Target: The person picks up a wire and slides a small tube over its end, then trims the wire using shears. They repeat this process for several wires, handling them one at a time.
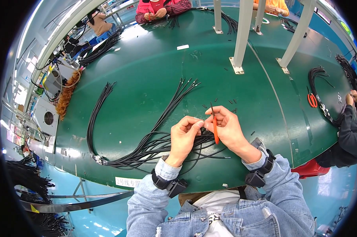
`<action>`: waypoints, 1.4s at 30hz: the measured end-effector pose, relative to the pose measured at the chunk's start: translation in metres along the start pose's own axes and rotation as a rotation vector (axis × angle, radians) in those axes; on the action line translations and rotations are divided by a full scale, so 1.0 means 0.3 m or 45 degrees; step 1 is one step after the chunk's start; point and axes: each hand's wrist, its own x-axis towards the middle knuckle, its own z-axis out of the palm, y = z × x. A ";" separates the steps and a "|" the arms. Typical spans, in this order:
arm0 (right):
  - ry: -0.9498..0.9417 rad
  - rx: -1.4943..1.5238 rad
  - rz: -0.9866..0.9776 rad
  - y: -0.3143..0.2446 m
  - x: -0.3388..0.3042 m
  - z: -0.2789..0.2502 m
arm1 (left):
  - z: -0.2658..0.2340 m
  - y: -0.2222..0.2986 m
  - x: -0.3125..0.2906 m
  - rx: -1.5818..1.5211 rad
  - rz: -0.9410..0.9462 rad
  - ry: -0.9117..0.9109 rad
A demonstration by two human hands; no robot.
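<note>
My left hand is closed in a pinch, its fingertips on a thin black cable whose end is mostly hidden by the fingers. Close against it, my right hand holds orange-handled scissors with the dark blades pointing up and away. Thumb and fingertips of both hands almost meet. Beneath and left of them spreads a bundle of black cables, some fanning toward the far side with bare tips. Its strands gather at pale connectors on the left, where another part of the bundle curves away.
Short black tube pieces are scattered on the green table beyond my right hand. Grey posts rise from the far right. Red-handled scissors and more cables lie right, near another person's hand. Co-workers sit opposite.
</note>
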 end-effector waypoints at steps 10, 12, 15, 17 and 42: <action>0.049 0.102 0.051 0.002 0.006 -0.010 | -0.008 -0.016 0.005 0.158 -0.017 0.005; 0.057 0.110 0.048 0.001 0.007 -0.011 | -0.006 -0.018 0.003 0.173 -0.005 0.034; 0.071 0.128 0.043 -0.005 0.009 -0.015 | -0.023 -0.024 0.010 0.185 0.010 0.091; 0.101 0.100 0.032 -0.016 0.012 -0.025 | -0.029 -0.015 0.024 0.191 0.024 0.168; -0.138 -0.006 -0.262 -0.174 -0.075 -0.009 | -0.021 -0.004 0.018 0.183 0.114 0.241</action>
